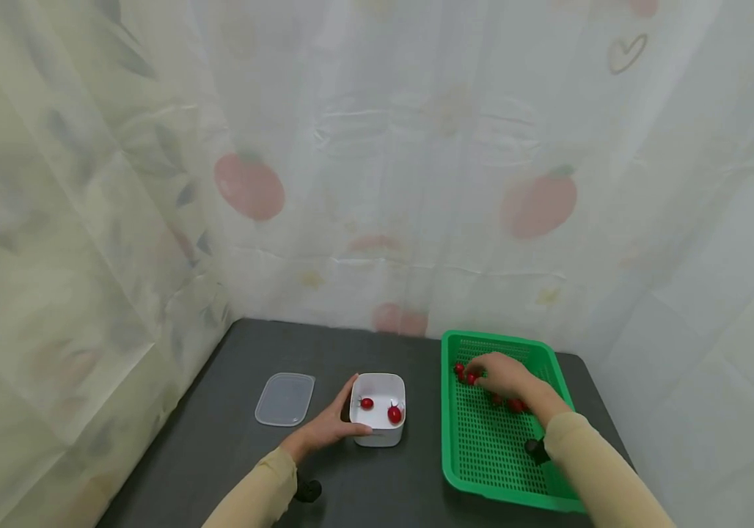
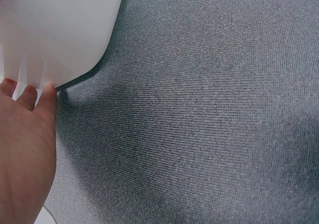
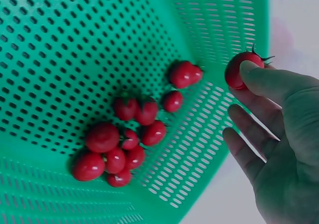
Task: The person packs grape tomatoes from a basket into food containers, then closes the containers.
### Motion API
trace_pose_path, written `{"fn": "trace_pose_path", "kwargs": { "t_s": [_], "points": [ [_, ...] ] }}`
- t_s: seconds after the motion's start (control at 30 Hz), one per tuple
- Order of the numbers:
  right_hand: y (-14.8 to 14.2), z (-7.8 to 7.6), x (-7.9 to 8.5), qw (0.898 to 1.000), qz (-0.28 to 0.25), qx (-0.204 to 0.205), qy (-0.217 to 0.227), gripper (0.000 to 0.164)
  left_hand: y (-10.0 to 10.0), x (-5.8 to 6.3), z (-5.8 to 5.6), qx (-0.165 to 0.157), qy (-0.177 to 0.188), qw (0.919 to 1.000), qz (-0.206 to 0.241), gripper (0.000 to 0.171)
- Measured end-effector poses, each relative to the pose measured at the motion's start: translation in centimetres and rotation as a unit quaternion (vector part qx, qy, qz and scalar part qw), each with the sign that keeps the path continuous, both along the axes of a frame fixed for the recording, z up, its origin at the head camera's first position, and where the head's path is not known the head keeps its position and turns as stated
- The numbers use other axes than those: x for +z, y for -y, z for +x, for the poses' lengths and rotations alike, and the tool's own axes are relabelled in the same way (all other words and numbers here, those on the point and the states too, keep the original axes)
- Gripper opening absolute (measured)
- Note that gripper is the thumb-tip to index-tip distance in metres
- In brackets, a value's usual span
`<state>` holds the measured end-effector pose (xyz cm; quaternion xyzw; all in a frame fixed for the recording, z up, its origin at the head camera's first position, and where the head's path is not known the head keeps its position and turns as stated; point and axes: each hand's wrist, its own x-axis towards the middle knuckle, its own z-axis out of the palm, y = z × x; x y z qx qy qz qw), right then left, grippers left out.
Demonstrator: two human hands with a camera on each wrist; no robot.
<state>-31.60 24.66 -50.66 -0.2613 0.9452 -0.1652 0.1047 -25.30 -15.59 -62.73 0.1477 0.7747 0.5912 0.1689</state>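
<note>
Right hand [image 3: 291, 142] with 1 tomato [image 3: 235, 72], calyx [image 3: 264, 59] in wrist view only

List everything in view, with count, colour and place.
Table: one, dark grey, lower centre
Lid: one, translucent, left on table
Plastic container: one, white, right of lid
Basket: one, green, table's right
Cherry tomatoes: about fifteen, red; two in container, one held, rest in basket
Curtains: number unclear, pale, fruit-printed, behind and beside table
Wrist devices: two, black, lower head view
Sleeves: two, pale yellow, lower head view
Left hand: one, bare, gripping container
Right hand: one, bare, pinching a tomato
</note>
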Motion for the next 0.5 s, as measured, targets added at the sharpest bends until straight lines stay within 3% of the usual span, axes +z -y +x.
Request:
{"fn": "trace_pose_path", "kwargs": {
  "t_s": [0.3,0.5],
  "points": [
    [0.8,0.1,2.1,0.999,-0.027,0.012,-0.031,0.029,0.2,-0.2,-0.1,0.001,-0.003,1.0000,-0.008,0.116],
    [1.9,0.3,2.6,0.998,-0.039,0.038,-0.043,0.031,0.2,-0.1,0.0,-0.008,0.002,0.9997,0.022,0.114]
  ]
}}
